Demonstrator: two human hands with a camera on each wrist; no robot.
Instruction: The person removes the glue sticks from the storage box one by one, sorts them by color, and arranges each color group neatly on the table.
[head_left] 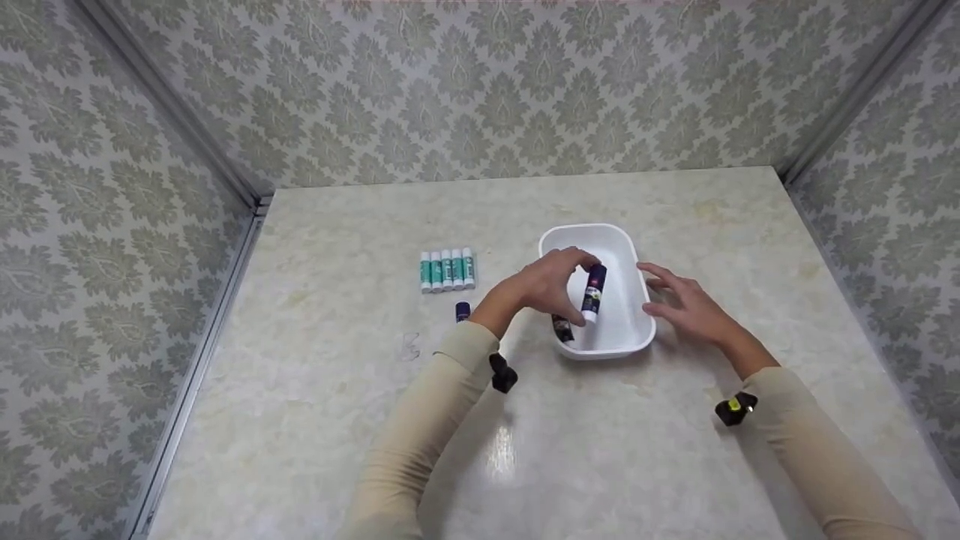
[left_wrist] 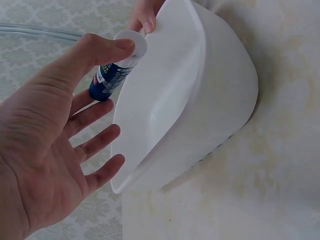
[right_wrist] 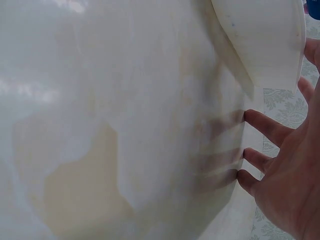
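Observation:
My left hand [head_left: 551, 281] pinches a dark blue glue stick [head_left: 594, 292] with a white end between thumb and fingertips, above a white plastic basin [head_left: 643, 330]. In the left wrist view, the thumb presses on the round white end of the glue stick [left_wrist: 114, 75], and the other fingers are spread. Fingertips of my right hand [head_left: 690, 309] touch the basin's right rim, with its other fingers extended beside the wall. A dark patterned object [head_left: 562, 328] shows at the basin's lower left; its kind is unclear.
Several green-and-white glue sticks [head_left: 448, 270] lie in a row left of the basin. A dark blue cylinder [head_left: 463, 310] is partly hidden by my left wrist. Near it lies a small clear piece of plastic [head_left: 410, 346]. Patterned walls border the marbled table [head_left: 315, 420].

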